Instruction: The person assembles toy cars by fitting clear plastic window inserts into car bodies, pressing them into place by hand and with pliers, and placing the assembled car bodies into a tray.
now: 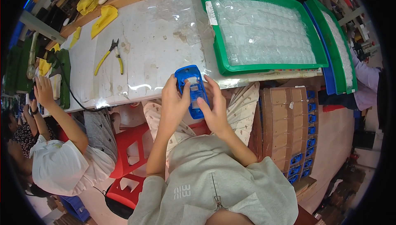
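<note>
Two-handed, holding a blue plastic shell (194,91) between left hand (172,103) and right hand (216,111), facing yellow-handled pliers (113,47) beyond the grip's left and a green tray (272,68) beyond its right.

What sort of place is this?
Probably a small assembly workshop: a green tray filled with clear plastic pieces, yellow-handled cutters on the workbench, and a blue plastic shell being handled.
</note>
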Action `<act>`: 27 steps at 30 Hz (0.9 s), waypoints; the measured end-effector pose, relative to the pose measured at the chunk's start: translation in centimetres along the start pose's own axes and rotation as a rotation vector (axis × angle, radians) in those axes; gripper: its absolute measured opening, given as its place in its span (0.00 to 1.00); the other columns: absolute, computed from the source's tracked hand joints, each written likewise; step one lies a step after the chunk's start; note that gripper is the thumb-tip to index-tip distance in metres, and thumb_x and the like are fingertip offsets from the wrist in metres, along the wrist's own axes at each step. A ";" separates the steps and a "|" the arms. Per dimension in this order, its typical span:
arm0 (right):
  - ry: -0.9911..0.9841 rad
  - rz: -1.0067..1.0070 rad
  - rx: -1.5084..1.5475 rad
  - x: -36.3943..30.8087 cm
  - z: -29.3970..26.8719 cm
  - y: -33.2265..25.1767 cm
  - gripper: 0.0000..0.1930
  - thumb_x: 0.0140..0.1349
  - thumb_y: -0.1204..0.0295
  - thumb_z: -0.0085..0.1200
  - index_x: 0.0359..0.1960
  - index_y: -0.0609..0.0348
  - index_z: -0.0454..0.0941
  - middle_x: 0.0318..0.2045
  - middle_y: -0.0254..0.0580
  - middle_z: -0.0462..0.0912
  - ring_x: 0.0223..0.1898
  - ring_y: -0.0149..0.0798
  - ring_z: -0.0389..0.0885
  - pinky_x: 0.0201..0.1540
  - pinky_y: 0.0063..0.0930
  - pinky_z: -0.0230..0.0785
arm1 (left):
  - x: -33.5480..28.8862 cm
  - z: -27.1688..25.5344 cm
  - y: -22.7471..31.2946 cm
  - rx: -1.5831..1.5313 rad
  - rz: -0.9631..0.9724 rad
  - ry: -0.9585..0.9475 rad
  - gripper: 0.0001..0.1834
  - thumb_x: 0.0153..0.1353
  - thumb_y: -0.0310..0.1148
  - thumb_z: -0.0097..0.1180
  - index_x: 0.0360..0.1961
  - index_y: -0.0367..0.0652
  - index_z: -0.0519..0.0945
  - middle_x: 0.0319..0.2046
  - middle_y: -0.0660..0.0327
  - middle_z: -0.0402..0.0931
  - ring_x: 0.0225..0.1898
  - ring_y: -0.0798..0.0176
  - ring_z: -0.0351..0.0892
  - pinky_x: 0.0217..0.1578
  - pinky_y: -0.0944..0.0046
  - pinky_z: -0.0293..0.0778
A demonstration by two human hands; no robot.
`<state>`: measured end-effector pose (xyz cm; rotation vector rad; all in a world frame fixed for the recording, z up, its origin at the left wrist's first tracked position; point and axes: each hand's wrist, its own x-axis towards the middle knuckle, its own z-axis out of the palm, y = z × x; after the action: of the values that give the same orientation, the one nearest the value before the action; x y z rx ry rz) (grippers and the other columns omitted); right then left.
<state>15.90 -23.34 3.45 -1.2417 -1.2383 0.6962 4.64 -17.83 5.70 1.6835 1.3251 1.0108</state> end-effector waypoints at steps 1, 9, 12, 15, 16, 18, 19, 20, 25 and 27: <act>-0.132 0.243 0.138 0.8 -0.6 -0.9 0.21 0.56 0.76 0.50 0.51 0.69 0.63 0.39 0.53 0.78 0.40 0.40 0.79 0.42 0.27 0.69 | -0.4 0.0 0.8 -0.032 -0.015 0.004 0.07 0.56 0.24 0.51 0.31 0.31 0.68 0.22 0.50 0.68 0.20 0.58 0.66 0.23 0.60 0.62; -0.063 0.162 -0.050 2.0 -1.1 -4.2 0.05 0.58 0.77 0.45 0.34 0.67 0.71 0.16 0.46 0.73 0.16 0.31 0.70 0.21 0.26 0.61 | -1.8 0.0 3.1 -0.104 0.078 0.063 0.07 0.56 0.24 0.51 0.32 0.32 0.67 0.25 0.52 0.66 0.21 0.60 0.65 0.22 0.62 0.61; -0.051 0.167 -0.050 1.8 -1.2 -4.5 0.04 0.58 0.77 0.45 0.32 0.67 0.70 0.15 0.46 0.72 0.16 0.32 0.70 0.21 0.26 0.61 | -2.1 -0.2 3.4 -0.051 0.113 0.062 0.07 0.56 0.24 0.51 0.33 0.32 0.67 0.26 0.51 0.66 0.22 0.58 0.65 0.23 0.62 0.62; -0.039 0.163 -0.055 1.7 -1.1 -4.7 0.04 0.58 0.77 0.45 0.31 0.66 0.69 0.15 0.46 0.72 0.15 0.32 0.70 0.21 0.26 0.61 | -2.3 -0.3 3.7 -0.027 0.171 0.061 0.07 0.57 0.24 0.50 0.33 0.32 0.67 0.25 0.51 0.66 0.22 0.57 0.65 0.24 0.61 0.62; -0.042 0.174 -0.060 1.7 -1.1 -4.9 0.04 0.58 0.77 0.45 0.31 0.66 0.69 0.15 0.46 0.72 0.16 0.32 0.71 0.21 0.26 0.61 | -2.4 -0.3 3.9 -0.073 0.096 0.041 0.07 0.57 0.24 0.50 0.34 0.33 0.67 0.25 0.51 0.67 0.22 0.56 0.66 0.24 0.60 0.63; -0.046 0.187 -0.065 1.7 -1.1 -4.9 0.04 0.58 0.77 0.45 0.31 0.66 0.69 0.15 0.46 0.72 0.16 0.32 0.71 0.21 0.26 0.61 | -2.5 -0.3 4.2 -0.120 0.020 0.022 0.07 0.57 0.24 0.50 0.34 0.33 0.67 0.25 0.51 0.68 0.22 0.56 0.66 0.25 0.60 0.63; -0.038 0.156 -0.076 1.7 -1.0 -4.8 0.04 0.59 0.77 0.45 0.31 0.66 0.69 0.16 0.46 0.72 0.16 0.33 0.71 0.21 0.27 0.61 | -2.5 -0.3 4.4 -0.126 0.021 0.032 0.07 0.57 0.24 0.50 0.34 0.33 0.67 0.25 0.51 0.69 0.23 0.56 0.67 0.25 0.60 0.64; -0.030 0.125 -0.087 1.6 -1.0 -4.7 0.04 0.59 0.77 0.46 0.31 0.66 0.69 0.16 0.47 0.72 0.16 0.33 0.72 0.20 0.27 0.61 | -2.5 -0.3 4.4 -0.132 0.022 0.043 0.07 0.57 0.24 0.50 0.34 0.33 0.67 0.25 0.51 0.70 0.23 0.56 0.68 0.26 0.60 0.64; -0.029 0.121 -0.097 1.8 -0.9 -5.4 0.04 0.58 0.77 0.45 0.31 0.66 0.68 0.16 0.48 0.72 0.16 0.37 0.73 0.20 0.28 0.61 | -2.5 -0.1 4.2 -0.094 0.107 0.101 0.07 0.57 0.24 0.50 0.35 0.33 0.67 0.25 0.51 0.70 0.24 0.57 0.69 0.27 0.62 0.65; -0.035 0.119 -0.109 1.8 -0.9 -5.4 0.03 0.58 0.77 0.45 0.31 0.66 0.68 0.16 0.49 0.71 0.16 0.38 0.73 0.20 0.28 0.61 | -2.6 -0.1 4.2 -0.080 0.135 0.123 0.07 0.57 0.23 0.51 0.34 0.33 0.67 0.25 0.52 0.70 0.25 0.58 0.69 0.27 0.62 0.66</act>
<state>16.02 -23.34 9.16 -1.4073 -1.2522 0.7470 5.73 -21.12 9.23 1.6913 1.2437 1.2471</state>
